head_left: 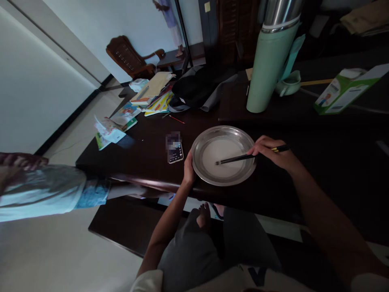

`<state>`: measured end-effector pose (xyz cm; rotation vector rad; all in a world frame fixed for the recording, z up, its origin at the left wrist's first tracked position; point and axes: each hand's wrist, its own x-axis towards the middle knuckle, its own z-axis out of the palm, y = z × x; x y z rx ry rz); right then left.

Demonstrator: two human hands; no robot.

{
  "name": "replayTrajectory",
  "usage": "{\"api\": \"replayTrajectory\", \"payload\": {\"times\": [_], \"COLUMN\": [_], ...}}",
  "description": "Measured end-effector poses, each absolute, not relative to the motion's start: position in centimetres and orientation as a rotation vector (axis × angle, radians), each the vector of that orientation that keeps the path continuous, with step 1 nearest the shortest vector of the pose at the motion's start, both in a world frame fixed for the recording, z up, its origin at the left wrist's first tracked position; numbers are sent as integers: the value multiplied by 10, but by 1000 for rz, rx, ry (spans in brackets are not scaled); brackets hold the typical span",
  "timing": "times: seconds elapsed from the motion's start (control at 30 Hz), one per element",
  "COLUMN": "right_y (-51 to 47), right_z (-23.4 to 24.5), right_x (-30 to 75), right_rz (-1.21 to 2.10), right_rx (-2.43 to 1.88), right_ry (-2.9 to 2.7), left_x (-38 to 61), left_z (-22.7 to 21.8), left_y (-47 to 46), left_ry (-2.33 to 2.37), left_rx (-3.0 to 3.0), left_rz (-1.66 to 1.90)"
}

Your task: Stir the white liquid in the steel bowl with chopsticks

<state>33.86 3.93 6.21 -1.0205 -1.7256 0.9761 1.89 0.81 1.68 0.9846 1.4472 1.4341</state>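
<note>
A round metal basin (199, 172) with a whitish liquid (220, 152) in it rests at the near edge of the dark table. Wrapped around its left rim is my left hand (189, 168), fingers partly hidden by the basin's side. Over the right rim, my right hand (270, 150) is closed on a pair of black chopsticks (235, 159) with gold bands near the top. Their tips dip into the liquid near the middle. To the left of the basin a phone (175, 151) with a lit screen lies on the table.
Behind the basin stand a tall green thermos (270, 67), a small green cup (288, 84) and a green-white carton (340, 91). A black bag (197, 89), books (152, 91) and a red pencil (176, 119) lie at the back left. One person (51, 186) is at left; another (172, 20) stands far behind.
</note>
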Motion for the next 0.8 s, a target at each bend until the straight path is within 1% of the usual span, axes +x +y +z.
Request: {"api": "replayTrajectory", "payload": {"times": [0.1,0.2,0.3,0.4,0.53,0.63,0.7,0.8], "right_y": [40,38,36,37,40,39,39,41], "right_z": [66,69,69,66,63,60,58,56], "right_x": [340,339,333,329,332,329,323,314], "right_rz": [827,910,1038,996,937,1010,1017,908], "right_rx": [-1098,-1090,-1059,-1091,-1151,-1094,-1075,-1111], "right_ry": [-1637,-1522,-1608,-1681,-1546,-1500,-1558,-1669], "left_x": [19,18,16,14,10,7,4,1], "left_z": [18,18,18,19,20,21,21,22], "left_y": [7,8,8,9,11,13,16,19], "left_ry": [1437,1431,1399,1361,1288,1214,1161,1102], "left_rx": [1005,928,909,990,895,789,748,680], "left_rz": [1439,1467,1481,1475,1466,1459,1451,1437]}}
